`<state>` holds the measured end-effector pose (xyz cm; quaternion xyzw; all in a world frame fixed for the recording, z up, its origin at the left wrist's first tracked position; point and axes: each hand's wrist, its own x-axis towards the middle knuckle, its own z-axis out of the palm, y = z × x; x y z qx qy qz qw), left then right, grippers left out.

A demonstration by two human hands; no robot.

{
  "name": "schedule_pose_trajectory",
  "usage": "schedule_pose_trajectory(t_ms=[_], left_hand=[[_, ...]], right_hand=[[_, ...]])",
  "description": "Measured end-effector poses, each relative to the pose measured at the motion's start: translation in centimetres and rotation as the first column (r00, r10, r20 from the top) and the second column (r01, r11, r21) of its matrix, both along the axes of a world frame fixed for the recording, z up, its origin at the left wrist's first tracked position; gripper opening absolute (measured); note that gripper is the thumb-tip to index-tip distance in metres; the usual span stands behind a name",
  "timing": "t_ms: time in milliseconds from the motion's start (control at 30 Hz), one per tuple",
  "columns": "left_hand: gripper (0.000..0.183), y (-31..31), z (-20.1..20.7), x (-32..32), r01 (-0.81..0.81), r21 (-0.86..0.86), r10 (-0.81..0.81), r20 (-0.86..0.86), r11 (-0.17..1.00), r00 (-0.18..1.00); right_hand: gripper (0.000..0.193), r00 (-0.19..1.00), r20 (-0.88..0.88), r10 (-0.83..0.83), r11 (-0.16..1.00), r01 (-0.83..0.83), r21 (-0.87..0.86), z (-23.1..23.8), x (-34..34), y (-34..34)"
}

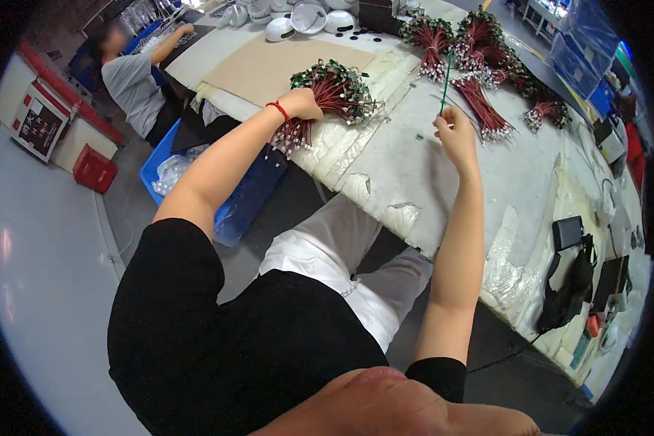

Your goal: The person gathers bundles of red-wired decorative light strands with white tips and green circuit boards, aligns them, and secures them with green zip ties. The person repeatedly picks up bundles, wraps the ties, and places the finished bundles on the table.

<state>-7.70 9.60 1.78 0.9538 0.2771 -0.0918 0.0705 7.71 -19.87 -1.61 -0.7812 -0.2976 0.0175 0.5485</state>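
Observation:
My left hand [302, 104], a red cord round its wrist, is closed around a bundle of dark red wires [332, 93] at the table's near left edge. Small green-and-black pieces fan out at the bundle's far end, and white connectors hang below my fist. To the right, my right hand [455, 133] is raised over the table, pinching a thin green strip [446, 86] that stands nearly upright. Beyond it lie more wire bundles, one [481, 105] just right of the strip and another [429, 45] farther back.
The pale table [407, 171] has torn plastic film along its edge. A brown board [251, 69] lies at its far left, with white round housings [309, 17] behind. A blue crate [152, 163] stands below. A black bag [570, 287] lies right. A co-worker [134, 83] sits at far left.

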Motion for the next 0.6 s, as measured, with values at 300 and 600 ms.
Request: schedule_pose_trajectory(t_ms=[300,600], left_hand=[[0.031,2.0,0.1,-0.7,-0.021,-0.466,0.085,0.117,0.885,0.989],[0.014,3.2,5.8,-3.2,0.036,-0.831,0.29,0.233,0.554,0.928]], right_hand=[[0.015,0.996,0.081,0.022,1.0,-0.021,-0.009,-2.3,1.7,0.2],[0.013,0.998,0.062,0.012,0.996,-0.006,-0.089,-2.0,0.8,0.2]])
